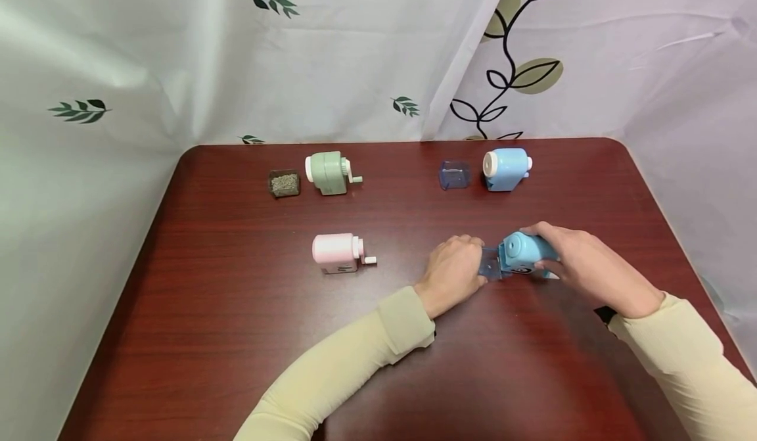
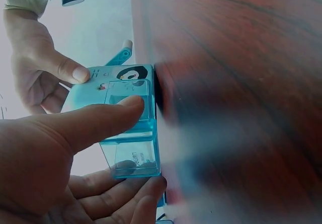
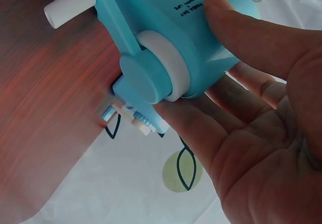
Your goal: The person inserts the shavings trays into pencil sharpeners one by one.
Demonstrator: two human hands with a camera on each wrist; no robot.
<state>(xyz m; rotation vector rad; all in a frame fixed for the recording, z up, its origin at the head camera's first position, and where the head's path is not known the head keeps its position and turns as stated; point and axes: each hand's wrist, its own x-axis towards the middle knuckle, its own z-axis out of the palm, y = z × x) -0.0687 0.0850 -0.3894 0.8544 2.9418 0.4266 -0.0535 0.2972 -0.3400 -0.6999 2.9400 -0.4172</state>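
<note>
A turquoise crank pencil sharpener with a panda print is held at the table's right side by my right hand. In the right wrist view, the thumb lies on the printed face and the fingers are round the opposite side. The crank's white knob points away from the palm. My left hand pinches the sharpener's clear blue shavings drawer between thumb and fingers. That drawer sticks partly out of the body, still joined to it. Its inside shows no visible shavings in the left wrist view.
Behind stand a light blue sharpener and a separate dark blue drawer. At the back left are a green sharpener and a drawer of shavings. A pink sharpener stands left of my hands on the reddish-brown table.
</note>
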